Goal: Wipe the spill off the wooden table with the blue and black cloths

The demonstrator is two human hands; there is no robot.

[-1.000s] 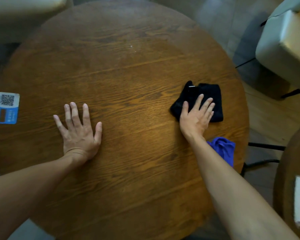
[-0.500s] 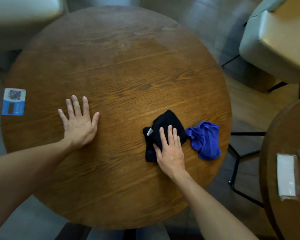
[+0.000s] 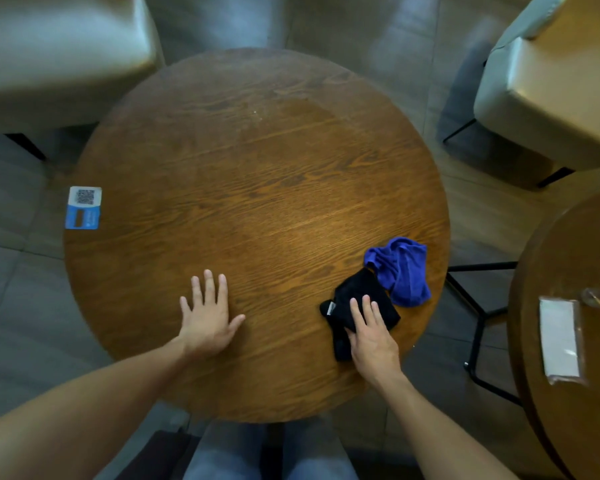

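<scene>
Hands down on the round wooden worktop (image 3: pixel 257 188): your left hand (image 3: pixel 208 320) lies flat and spread, holding nothing, near the front edge. Your right hand (image 3: pixel 373 336) presses open-palmed on the black cloth (image 3: pixel 355 303), fingers extended, not gripping. Touching that cloth's far corner, the blue cloth (image 3: pixel 400 270) sits crumpled by the right rim.

Both hands lie flat, palms down, fingers extended: left hand (image 3: pixel 208 318) spread wide, right hand (image 3: pixel 373 336) closer-fingered.
</scene>
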